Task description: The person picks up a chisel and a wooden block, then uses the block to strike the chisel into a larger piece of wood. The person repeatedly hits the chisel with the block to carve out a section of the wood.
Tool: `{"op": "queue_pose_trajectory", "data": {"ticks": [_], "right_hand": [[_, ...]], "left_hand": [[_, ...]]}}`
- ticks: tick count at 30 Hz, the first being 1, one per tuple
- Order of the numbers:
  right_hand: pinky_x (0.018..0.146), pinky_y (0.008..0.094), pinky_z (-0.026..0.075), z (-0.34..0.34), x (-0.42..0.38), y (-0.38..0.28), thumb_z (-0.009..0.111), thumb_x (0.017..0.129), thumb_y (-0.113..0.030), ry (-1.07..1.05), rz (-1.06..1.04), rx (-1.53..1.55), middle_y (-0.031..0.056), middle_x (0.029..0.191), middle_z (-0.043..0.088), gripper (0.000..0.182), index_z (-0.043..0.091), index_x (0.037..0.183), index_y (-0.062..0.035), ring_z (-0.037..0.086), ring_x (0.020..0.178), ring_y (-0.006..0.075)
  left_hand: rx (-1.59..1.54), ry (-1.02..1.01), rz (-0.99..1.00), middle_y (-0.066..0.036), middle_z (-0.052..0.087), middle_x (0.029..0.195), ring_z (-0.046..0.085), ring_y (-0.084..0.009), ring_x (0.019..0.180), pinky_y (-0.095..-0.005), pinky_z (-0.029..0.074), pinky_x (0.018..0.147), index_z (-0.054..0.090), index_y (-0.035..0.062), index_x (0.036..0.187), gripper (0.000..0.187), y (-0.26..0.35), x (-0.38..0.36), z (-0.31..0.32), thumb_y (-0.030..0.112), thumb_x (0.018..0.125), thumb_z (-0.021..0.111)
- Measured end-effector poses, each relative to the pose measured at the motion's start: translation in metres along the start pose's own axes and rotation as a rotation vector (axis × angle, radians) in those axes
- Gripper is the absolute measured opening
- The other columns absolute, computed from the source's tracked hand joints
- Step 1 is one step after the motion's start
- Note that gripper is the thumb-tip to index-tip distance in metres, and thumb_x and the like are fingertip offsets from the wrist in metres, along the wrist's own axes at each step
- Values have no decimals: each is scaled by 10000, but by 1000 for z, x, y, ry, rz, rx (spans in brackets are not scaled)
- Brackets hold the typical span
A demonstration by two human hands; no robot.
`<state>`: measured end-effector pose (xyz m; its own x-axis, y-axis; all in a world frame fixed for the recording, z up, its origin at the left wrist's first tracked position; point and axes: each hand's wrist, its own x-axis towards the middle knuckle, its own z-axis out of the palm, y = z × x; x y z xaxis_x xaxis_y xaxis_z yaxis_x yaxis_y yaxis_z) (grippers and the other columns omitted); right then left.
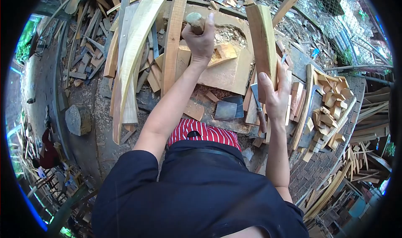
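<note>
My left hand [200, 44] is wrapped in a fist around the round wooden handle [195, 21] of what looks like a chisel. The handle's pale end is frayed; any blade is hidden below the fist. Just beyond that wrist, a notched piece of wood [224, 53] lies among shavings on a broad flat board [222, 78]. On the other side, my right hand [275, 89] grips the near end of a long thick wooden block [261, 41], its thumb along the face and its fingers at the right edge. The block points away from me.
Long planks [140, 37] lean at the left. A metal blade with a wooden handle [260, 108] lies near my right wrist, and a dark square plate [226, 110] sits near my lap. Small wood blocks [331, 112] are heaped at the right; a stone [78, 120] is at the left.
</note>
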<state>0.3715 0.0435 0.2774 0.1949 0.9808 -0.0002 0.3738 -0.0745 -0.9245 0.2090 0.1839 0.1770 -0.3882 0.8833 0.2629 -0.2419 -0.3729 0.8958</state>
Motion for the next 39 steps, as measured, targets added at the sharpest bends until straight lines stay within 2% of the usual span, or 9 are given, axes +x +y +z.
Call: {"op": "queue_pose_trajectory", "data": {"ticks": [4,14,17,22,29,33,35,37,39], "right_hand": [[548,215,450,1,1,14,640,898,-229,55,-112,-45,62,917,620,590,423,1408,-26,543,653,67],[604,233,480,1,1,6,654,885,-242,28,-16,-11,86,960,631,611,426,1403,-12,563,692,84],[699,262,505,1,3,2,658,883,-247,2,49,-23,115,1026,631,621,422,1405,-8,603,796,126],[920,337,467,3,14,-5,669,874,-267,24,-120,4,171,1181,599,640,428,1398,11,597,1056,223],[889,337,481,6,25,-29,686,867,-288,-17,-121,59,155,1152,609,654,437,1387,19,604,1032,211],[853,302,500,6,39,-59,655,882,-244,54,-335,187,141,1151,628,599,440,1383,4,626,1002,185],[808,343,534,12,40,-61,659,869,-241,115,-337,205,167,1116,657,602,447,1387,-19,669,940,222],[757,377,562,12,48,-42,671,850,-252,-131,-310,-352,201,1077,680,617,454,1393,-54,703,877,273],[754,388,572,9,51,-40,680,837,-266,-88,-410,-433,222,1054,687,632,456,1398,-80,711,869,310]], "left_hand": [[-67,51,-66,16,462,541,424,-61,429,-230,348,389,501,64,750,217,-1,-5,4,121,911,636],[-130,86,-36,11,450,530,411,-67,421,-236,345,385,498,57,772,198,5,-7,2,117,916,622],[-51,64,5,10,451,524,412,-69,417,-237,349,382,500,55,779,194,-4,-9,2,118,918,619],[-32,61,81,9,460,524,422,-63,420,-230,348,387,506,52,757,221,-10,-1,-2,128,914,642],[-22,29,90,5,518,555,469,-68,436,-231,366,394,542,59,742,229,-16,-7,3,151,894,687],[21,21,123,1,548,571,506,-80,468,-236,396,415,563,39,755,195,-6,-15,21,125,882,684],[79,1,239,20,543,552,505,-58,483,-225,377,461,518,70,681,265,-1,-21,34,133,810,741],[245,-176,207,-19,507,542,480,-60,483,-253,372,461,511,61,692,243,-1,-29,28,82,709,753],[164,-180,253,-28,483,549,461,-95,474,-277,368,458,529,62,717,230,-4,-36,34,55,667,753]]}}
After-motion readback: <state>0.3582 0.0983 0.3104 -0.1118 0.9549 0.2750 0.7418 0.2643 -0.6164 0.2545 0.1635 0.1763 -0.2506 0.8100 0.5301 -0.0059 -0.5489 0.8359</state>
